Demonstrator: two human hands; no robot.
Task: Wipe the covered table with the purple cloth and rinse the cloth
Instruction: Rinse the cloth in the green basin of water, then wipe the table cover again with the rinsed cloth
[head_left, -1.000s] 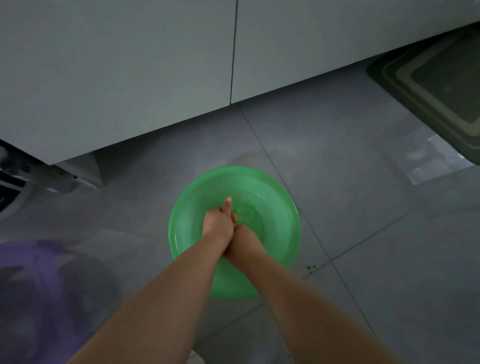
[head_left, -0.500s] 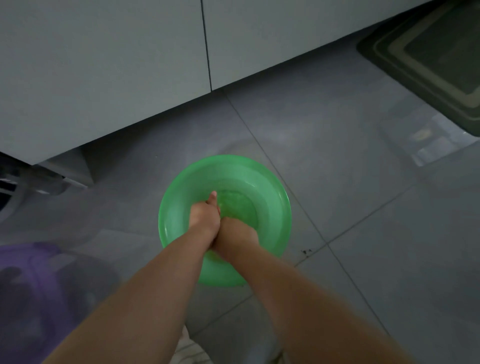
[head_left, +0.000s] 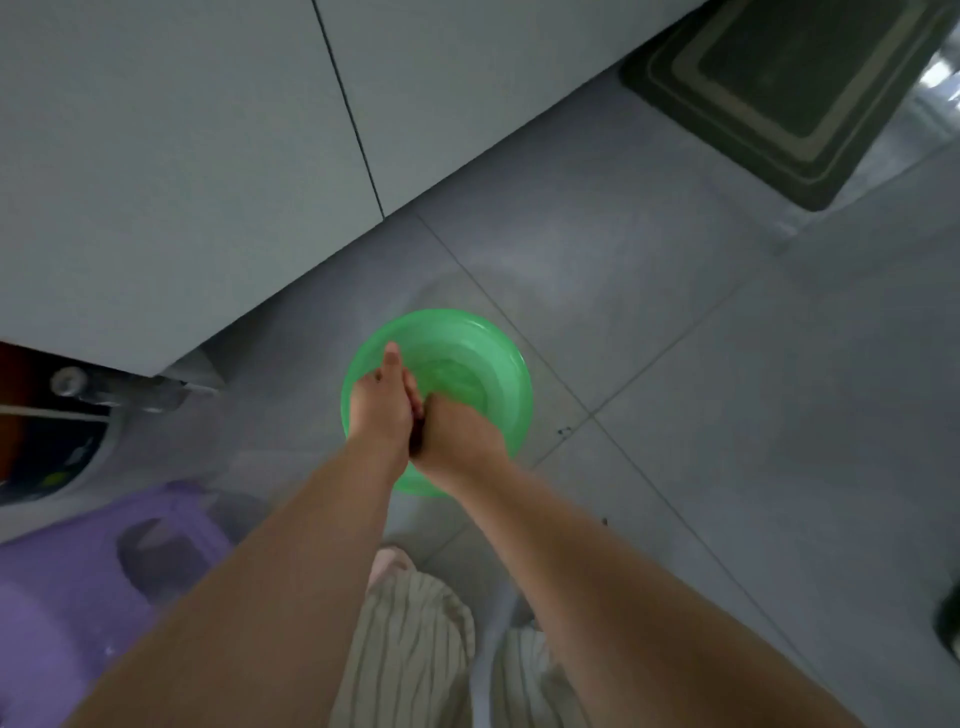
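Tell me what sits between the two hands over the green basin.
In the head view, a dark sliver, probably the cloth, is pinched between the left hand and right hand.

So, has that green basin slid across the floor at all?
No. The green basin stays put: its rim lies just left of the same tile-joint crossing as before; only the camera shifted.

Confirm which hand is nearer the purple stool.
Left. The left hand is over the green basin on the side toward the purple stool; the right hand touches it, farther away.
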